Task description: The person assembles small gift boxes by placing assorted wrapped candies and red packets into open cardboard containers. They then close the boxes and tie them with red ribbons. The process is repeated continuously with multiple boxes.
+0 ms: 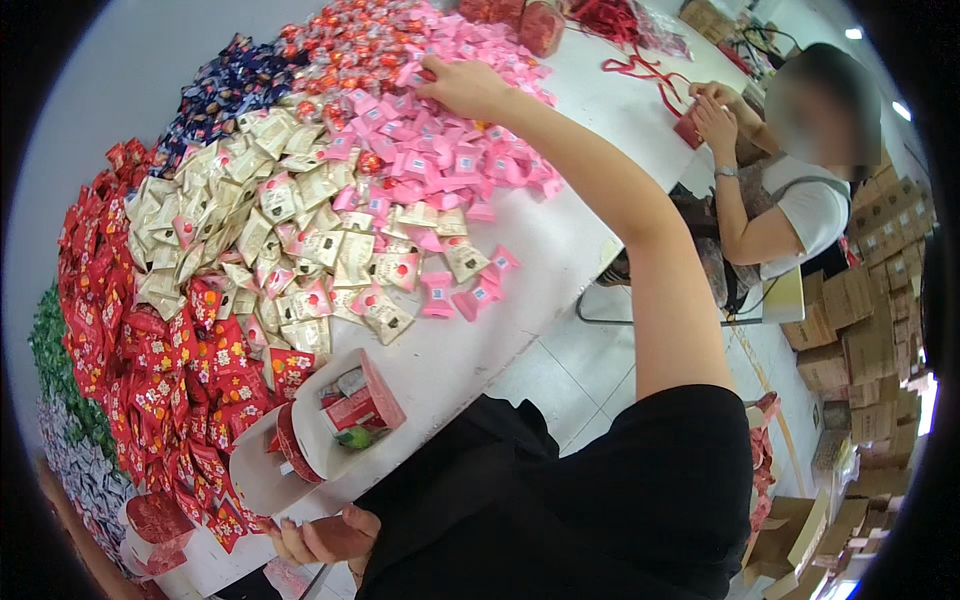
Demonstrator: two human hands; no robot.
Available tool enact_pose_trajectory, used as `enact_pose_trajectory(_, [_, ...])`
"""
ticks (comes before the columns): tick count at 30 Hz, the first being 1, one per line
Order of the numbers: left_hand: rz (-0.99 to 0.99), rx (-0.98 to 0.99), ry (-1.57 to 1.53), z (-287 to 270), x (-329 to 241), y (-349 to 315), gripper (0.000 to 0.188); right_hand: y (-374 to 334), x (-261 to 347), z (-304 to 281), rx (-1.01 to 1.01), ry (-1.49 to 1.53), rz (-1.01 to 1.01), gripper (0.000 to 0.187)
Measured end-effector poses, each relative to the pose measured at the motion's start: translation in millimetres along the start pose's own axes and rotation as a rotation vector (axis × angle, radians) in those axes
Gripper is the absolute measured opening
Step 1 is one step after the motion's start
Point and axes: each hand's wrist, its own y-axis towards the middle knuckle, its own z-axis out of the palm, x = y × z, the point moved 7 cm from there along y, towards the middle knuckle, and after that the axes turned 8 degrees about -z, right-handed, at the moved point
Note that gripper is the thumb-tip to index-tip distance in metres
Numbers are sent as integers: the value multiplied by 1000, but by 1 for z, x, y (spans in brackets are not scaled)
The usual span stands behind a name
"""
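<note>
My right hand (460,87) reaches to the far side of the table, its fingers closed at the border of the pink candy packets (425,165) and the red-wrapped round candies (340,50). What its fingertips pinch, if anything, is too small to make out. Low at the near table edge, my left hand (328,537) is turned palm up with fingers apart and nothing visible in it. Just above it stands an open white and red gift box (262,480). Beside that, another open box (385,385) holds a few small packets, one red and one green.
Heaps of cream packets (225,200), red flowered packets (190,370), dark blue candies (225,90), green candies (62,340) and grey-white candies (85,470) cover the table (540,240). Across the corner, a seated person (780,200) handles a red box with ribbon. Cardboard cartons (850,300) are stacked at right.
</note>
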Motion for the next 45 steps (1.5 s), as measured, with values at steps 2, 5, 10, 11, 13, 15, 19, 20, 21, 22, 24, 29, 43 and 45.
enact_pose_trajectory(2, [128,-8,16,3,-15,20,47,-14,-4,-14,-75,60,72,26])
enact_pose_trajectory(5, [18,398,138,21,-31,51,58,-34,-10,-45,-280,135,206,26])
enact_pose_trajectory(10, [-27,578,93,40,-31,64,27,-32,55,-141,-696,752,223,30])
enact_pose_trajectory(11, [-76,521,40,35,-32,68,15,-26,83,-162,-638,1130,186,31])
enact_pose_trajectory(13, [-76,491,-20,39,-32,59,10,-21,143,-198,-625,1755,76,33])
enact_pose_trajectory(15, [-116,497,-71,36,-30,57,9,-16,197,-218,-556,2071,-66,41])
enact_pose_trajectory(19, [-109,357,-20,30,-40,68,16,-29,265,-228,-591,1822,-343,35])
enact_pose_trajectory(20, [-107,296,-21,30,-39,66,17,-32,268,-226,-569,1658,-385,36])
enact_pose_trajectory(21, [-133,291,1,28,-35,62,15,-35,275,-223,-557,1497,-433,37])
enact_pose_trajectory(22, [-153,286,8,29,-32,61,13,-39,279,-220,-556,1335,-471,38])
enact_pose_trajectory(24, [-188,288,25,29,-28,64,10,-43,277,-218,-655,1247,-421,34])
enact_pose_trajectory(29, [-192,293,-23,29,-25,61,8,-44,281,-211,-388,1107,-306,39])
enact_pose_trajectory(43, [-194,316,-70,32,-29,65,21,-62,237,-216,-357,1077,-290,41])
enact_pose_trajectory(45, [-213,262,-78,22,-21,68,32,-61,242,-213,-298,1113,-290,70])
